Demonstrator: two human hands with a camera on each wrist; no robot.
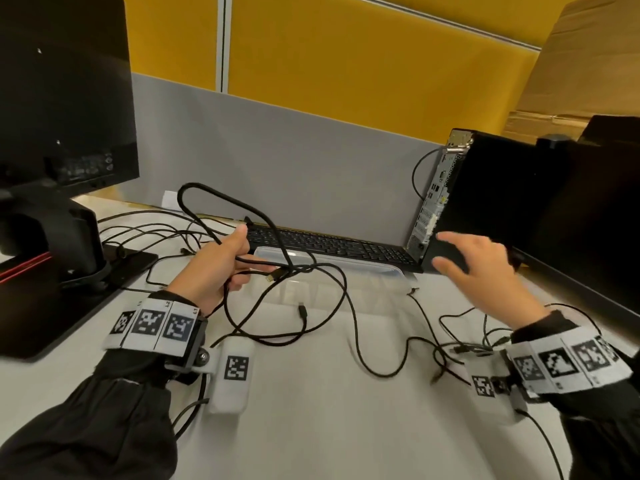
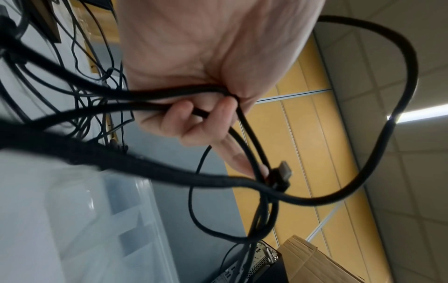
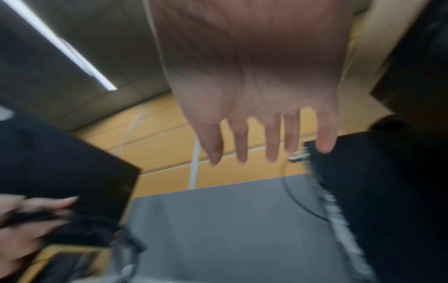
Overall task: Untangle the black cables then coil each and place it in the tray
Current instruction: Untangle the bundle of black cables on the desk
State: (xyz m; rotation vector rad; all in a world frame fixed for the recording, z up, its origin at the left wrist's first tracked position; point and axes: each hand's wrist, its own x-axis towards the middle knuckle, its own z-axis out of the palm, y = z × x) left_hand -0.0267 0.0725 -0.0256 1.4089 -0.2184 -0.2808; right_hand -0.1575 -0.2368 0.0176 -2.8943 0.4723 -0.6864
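From the head view, the left hand [image 1: 214, 268] grips the tangled black cables [image 1: 277, 237] above the clear tray [image 1: 381, 268], before a keyboard [image 1: 332, 245]; the right hand [image 1: 485, 268] is spread wide near a computer case [image 1: 491, 202]. The left wrist view shows fingers [image 2: 179, 118] curled round the strands. The blurred right wrist view shows straight fingers [image 3: 271, 141], holding nothing.

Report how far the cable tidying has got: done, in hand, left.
Done: nothing; the clear plastic tray holds no coiled cable. In hand: the left hand grips loops of the thick black braided cable, still crossed with thinner black cables; the right hand hangs open, empty. Left: untangling, coiling, traying each.
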